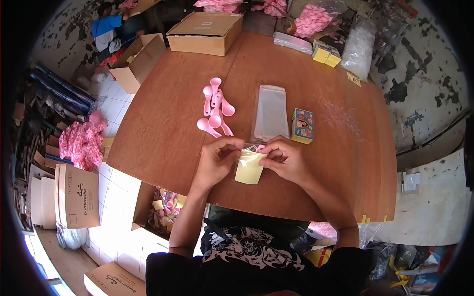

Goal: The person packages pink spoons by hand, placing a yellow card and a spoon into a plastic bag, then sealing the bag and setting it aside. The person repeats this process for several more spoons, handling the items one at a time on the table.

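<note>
So in the head view, both hands are over the near edge of the brown wooden surface (pixel 173 98), holding a small clear bag (pixel 250 165) with a pale yellow card (pixel 249 170) in it. The bag hangs just below the fingers, between the two hands. Left hand (pixel 219 158) has its fingers pinched on the bag's top left corner, and the right hand (pixel 284 159) has its fingers closed on the top right corner. There's a bit of pink plastic (pixel 260 147) poking out at the top of the bag, right by the right fingers. Just past the hands there's a loose bunch of pink scoops (pixel 216 106) on the left, a stack of clear bags (pixel 271 112) in the middle, and a little colorful box (pixel 302 126) just beside that stack on the right.
</note>
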{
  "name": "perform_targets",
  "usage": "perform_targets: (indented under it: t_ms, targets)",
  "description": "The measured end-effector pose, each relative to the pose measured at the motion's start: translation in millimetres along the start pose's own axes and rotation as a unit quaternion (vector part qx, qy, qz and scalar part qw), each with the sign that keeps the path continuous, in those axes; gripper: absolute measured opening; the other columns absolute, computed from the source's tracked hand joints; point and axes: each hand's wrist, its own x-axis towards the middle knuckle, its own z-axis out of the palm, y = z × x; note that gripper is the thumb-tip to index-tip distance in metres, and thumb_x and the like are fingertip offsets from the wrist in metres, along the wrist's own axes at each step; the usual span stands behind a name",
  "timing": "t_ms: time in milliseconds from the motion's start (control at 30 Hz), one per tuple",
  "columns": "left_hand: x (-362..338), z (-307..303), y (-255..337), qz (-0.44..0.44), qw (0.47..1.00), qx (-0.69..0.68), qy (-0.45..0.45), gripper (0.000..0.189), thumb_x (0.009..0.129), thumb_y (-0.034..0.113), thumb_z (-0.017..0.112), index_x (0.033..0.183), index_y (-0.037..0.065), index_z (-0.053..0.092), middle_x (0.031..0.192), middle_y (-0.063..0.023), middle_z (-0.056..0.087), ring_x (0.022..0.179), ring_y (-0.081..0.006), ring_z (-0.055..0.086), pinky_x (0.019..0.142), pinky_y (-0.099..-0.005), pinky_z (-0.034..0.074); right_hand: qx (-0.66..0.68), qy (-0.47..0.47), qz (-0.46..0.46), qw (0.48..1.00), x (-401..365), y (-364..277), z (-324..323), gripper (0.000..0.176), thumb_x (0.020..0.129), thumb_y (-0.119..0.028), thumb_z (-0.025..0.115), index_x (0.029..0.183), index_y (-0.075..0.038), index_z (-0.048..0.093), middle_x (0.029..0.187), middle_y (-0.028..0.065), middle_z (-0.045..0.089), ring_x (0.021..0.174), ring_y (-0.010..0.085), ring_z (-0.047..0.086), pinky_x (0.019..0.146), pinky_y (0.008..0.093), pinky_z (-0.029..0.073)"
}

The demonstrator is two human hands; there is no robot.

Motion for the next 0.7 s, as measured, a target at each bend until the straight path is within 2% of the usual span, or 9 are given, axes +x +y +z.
perform_targets:
  t_ms: [133, 233, 300, 367, 433, 533, 567, 667, 700]
  targets:
    - [-7, 12, 25, 0.046, 0.994, -0.088, 0.055, 0.036, 0.086, -0.003, 0.072, 0.121, -0.005, 0.062, 0.106, -0.0100, 0.069, 0.094, -0.0114, 0.065, 0.081, -0.0265, 0.054, -0.006, 0.000, -0.047, 0.999, 0, -10, 9, 0.025, 0.083, 0.006, 0.075, 0.104, 0.002, 0.062, 0.112, 0.0084, 0.056, 0.092, 0.0136, 0.068, 0.077, 0.0245, 0.058]
    - [-24, -5, 40, -0.079, 0.983, 0.135, -0.100, 0.047, 0.075, 0.017, 0.087, 0.114, -0.001, 0.069, 0.086, -0.0048, 0.071, 0.074, -0.0041, 0.060, 0.065, -0.0251, 0.051, 0.046, -0.043, -0.014, 0.998, -5, -28, 22, 0.026, 0.083, 0.006, 0.075, 0.106, 0.001, 0.062, 0.113, 0.0082, 0.055, 0.096, 0.0126, 0.066, 0.077, 0.0240, 0.057]
    - [-47, -11, 55, -0.074, 0.977, 0.163, -0.115, 0.040, 0.074, 0.018, 0.089, 0.106, 0.001, 0.073, 0.078, -0.0028, 0.071, 0.067, -0.0039, 0.058, 0.059, -0.0257, 0.050, 0.122, -0.125, 0.012, 0.985, -5, -34, 24, 0.029, 0.083, 0.002, 0.077, 0.108, 0.000, 0.064, 0.110, 0.0080, 0.060, 0.094, 0.0118, 0.066, 0.077, 0.0233, 0.055]
    - [-79, -43, 54, -0.012, 0.953, 0.251, -0.170, 0.039, 0.072, 0.018, 0.090, 0.102, 0.001, 0.074, 0.081, -0.0045, 0.072, 0.067, -0.0049, 0.060, 0.060, -0.0247, 0.049, 0.038, -0.170, 0.012, 0.985, 0, -40, 14, 0.022, 0.085, -0.003, 0.077, 0.104, 0.000, 0.066, 0.101, 0.0063, 0.065, 0.090, 0.0106, 0.066, 0.077, 0.0243, 0.054]
    - [-117, -72, 53, -0.018, 0.971, 0.165, -0.170, 0.039, 0.069, 0.019, 0.092, 0.098, -0.001, 0.075, 0.081, -0.0047, 0.072, 0.067, -0.0070, 0.062, 0.060, -0.0237, 0.049, -0.106, -0.147, 0.070, 0.981, 17, -46, -1, 0.013, 0.086, -0.005, 0.075, 0.096, 0.000, 0.069, 0.091, 0.0059, 0.068, 0.085, 0.0117, 0.067, 0.076, 0.0260, 0.055]
    - [-162, -118, 45, -0.146, 0.977, 0.140, -0.070, 0.045, 0.066, 0.018, 0.094, 0.100, -0.003, 0.072, 0.082, -0.0067, 0.073, 0.073, -0.0083, 0.064, 0.065, -0.0249, 0.051, -0.455, -0.025, -0.080, 0.886, 47, -26, -37, 0.012, 0.077, -0.011, 0.078, 0.087, -0.005, 0.072, 0.086, 0.0082, 0.069, 0.080, 0.0253, 0.066, 0.070, 0.0346, 0.053]
    - [-181, -130, 37, -0.229, 0.971, 0.075, 0.011, 0.046, 0.066, 0.017, 0.093, 0.101, -0.003, 0.072, 0.084, -0.0080, 0.074, 0.075, -0.0084, 0.065, 0.066, -0.0257, 0.052, -0.465, -0.024, -0.078, 0.881, 55, -11, -49, 0.015, 0.075, -0.014, 0.080, 0.086, -0.006, 0.072, 0.085, 0.0080, 0.069, 0.084, 0.0274, 0.064, 0.073, 0.0391, 0.051]
    - [-216, -180, 10, -0.389, 0.831, 0.389, 0.081, 0.050, 0.065, 0.024, 0.092, 0.102, -0.002, 0.070, 0.090, -0.0142, 0.074, 0.078, -0.0183, 0.070, 0.070, -0.0323, 0.056, -0.432, -0.087, -0.054, 0.896, 69, -6, -62, 0.017, 0.074, -0.023, 0.080, 0.082, -0.010, 0.072, 0.081, 0.0065, 0.068, 0.086, 0.0271, 0.064, 0.072, 0.0408, 0.050]
    - [-221, -183, 10, -0.388, 0.831, 0.391, 0.080, 0.050, 0.065, 0.024, 0.092, 0.102, -0.002, 0.070, 0.090, -0.0142, 0.074, 0.078, -0.0183, 0.070, 0.070, -0.0323, 0.056, -0.451, -0.128, -0.021, 0.883, 72, -11, -58, 0.024, 0.071, -0.028, 0.082, 0.082, -0.009, 0.071, 0.084, 0.0066, 0.067, 0.088, 0.0264, 0.062, 0.074, 0.0408, 0.049]
